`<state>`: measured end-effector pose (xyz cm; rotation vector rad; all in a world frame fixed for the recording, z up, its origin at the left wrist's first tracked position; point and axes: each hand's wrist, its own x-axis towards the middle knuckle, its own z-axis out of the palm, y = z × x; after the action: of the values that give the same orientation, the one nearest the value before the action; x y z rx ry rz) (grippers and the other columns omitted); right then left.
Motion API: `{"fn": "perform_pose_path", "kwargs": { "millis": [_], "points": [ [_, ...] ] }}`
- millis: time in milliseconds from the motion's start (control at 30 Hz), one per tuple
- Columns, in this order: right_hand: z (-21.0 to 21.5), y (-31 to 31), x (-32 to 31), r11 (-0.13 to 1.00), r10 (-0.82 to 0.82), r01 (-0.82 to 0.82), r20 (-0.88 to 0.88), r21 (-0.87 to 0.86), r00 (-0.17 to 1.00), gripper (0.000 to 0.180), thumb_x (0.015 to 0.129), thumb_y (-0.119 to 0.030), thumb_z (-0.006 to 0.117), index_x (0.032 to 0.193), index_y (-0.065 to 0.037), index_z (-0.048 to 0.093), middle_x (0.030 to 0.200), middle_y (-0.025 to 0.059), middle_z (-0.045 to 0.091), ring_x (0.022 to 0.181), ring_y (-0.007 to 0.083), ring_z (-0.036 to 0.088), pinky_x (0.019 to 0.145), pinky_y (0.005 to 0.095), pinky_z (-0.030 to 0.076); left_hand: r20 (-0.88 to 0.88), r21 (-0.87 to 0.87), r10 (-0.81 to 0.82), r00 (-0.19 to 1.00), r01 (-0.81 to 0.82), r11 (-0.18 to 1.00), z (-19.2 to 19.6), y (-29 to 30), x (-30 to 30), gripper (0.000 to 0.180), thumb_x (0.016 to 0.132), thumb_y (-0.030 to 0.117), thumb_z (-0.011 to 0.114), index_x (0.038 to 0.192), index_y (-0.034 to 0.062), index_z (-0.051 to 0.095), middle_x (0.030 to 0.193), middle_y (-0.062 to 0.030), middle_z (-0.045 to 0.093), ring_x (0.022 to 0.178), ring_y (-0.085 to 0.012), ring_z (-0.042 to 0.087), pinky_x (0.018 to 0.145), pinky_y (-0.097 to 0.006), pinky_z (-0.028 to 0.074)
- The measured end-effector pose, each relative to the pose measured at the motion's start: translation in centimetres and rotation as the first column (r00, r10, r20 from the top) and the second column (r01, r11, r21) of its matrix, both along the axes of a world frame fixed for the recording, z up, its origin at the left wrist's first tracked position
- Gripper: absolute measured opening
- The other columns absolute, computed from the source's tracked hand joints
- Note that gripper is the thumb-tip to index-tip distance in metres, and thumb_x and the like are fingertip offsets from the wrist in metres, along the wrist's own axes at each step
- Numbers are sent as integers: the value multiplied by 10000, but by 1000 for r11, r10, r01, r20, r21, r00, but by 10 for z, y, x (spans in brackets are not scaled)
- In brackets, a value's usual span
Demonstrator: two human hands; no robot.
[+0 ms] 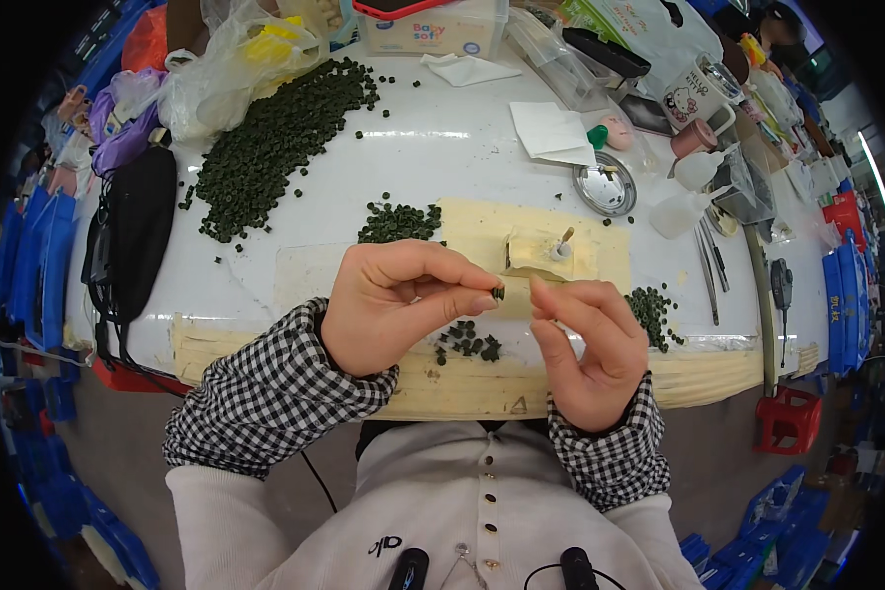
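"One small dark green piece (499, 293), short and bead-like, is up off the table. Where does it sit in the grip?"

"At the very tips of the left hand (393, 305). Thumb and forefinger are pinched together on it, and its outer end pokes out past them, facing the right hand (595, 339). It is too small to tell whether a hole runs through it."

"And the right hand's grip?"

"Thumb and forefinger are parted by a narrow gap. The forefinger's tip is near the piece but does not touch it. I can't tell whether something very fine is at that tip."

"What lies under and around them?"

"Below the hands, toward the person, a loose scatter of dark green pieces (482, 347) rests by the pale yellow table edge (600, 382). Just beyond the left hand is a small heap (400, 223), and a large dark green pile (265, 157) spreads farther off to the left."

"Anything on the other side?"

"Right of the right hand, another small group (649, 313). Ahead of the fingers, a pale block (526, 254) bears an upright brown pin (566, 238). Metal tweezers (706, 270) lie well apart, to the right."
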<state>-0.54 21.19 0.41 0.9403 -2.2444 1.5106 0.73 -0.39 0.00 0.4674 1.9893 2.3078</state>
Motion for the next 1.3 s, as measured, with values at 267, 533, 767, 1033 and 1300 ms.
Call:
{"fn": "perform_pose_path", "kwargs": {
  "millis": [267,533,767,1033,1300],
  "points": [
    [19,13,-45,911,-244,299,-213,284,946,168,781,-38,723,934,9,670,870,118,596,764,260,582,674,331,467,-1,-44,5,1000,-5,999,2,1,0,162,861,-129,592,996,-68,658,981,-174,673,916,-208,675,831,-293,557],
    [12,10,-49,931,-201,236,-151,277,968,128,772,-34,730,883,-5,675,814,107,605,768,255,584,686,327,466,10,-30,2,1000,-2,1000,2,2,0,163,857,-124,604,1000,-69,660,979,-169,672,914,-201,673,831,-285,556],
    [47,8,-16,988,-144,153,-207,29,968,134,789,3,721,917,5,681,851,105,626,769,217,607,682,294,480,20,-32,-11,1000,12,999,2,3,0,162,862,-116,604,1008,-71,657,976,-167,670,920,-201,674,838,-284,556],
    [22,-9,-19,976,163,-159,16,-151,987,76,896,-8,627,949,35,593,886,121,623,763,204,630,678,280,522,16,21,-28,999,27,999,0,3,0,167,866,-108,607,1020,-65,657,984,-164,673,931,-202,672,846,-289,553],
    [27,-5,-17,981,194,-194,48,-5,980,109,985,-55,480,998,39,535,959,131,605,891,168,632,804,267,504,9,25,-31,999,31,999,-1,3,1,171,862,-110,611,1019,-62,660,979,-161,674,921,-200,672,836,-287,551]
  ]
}}
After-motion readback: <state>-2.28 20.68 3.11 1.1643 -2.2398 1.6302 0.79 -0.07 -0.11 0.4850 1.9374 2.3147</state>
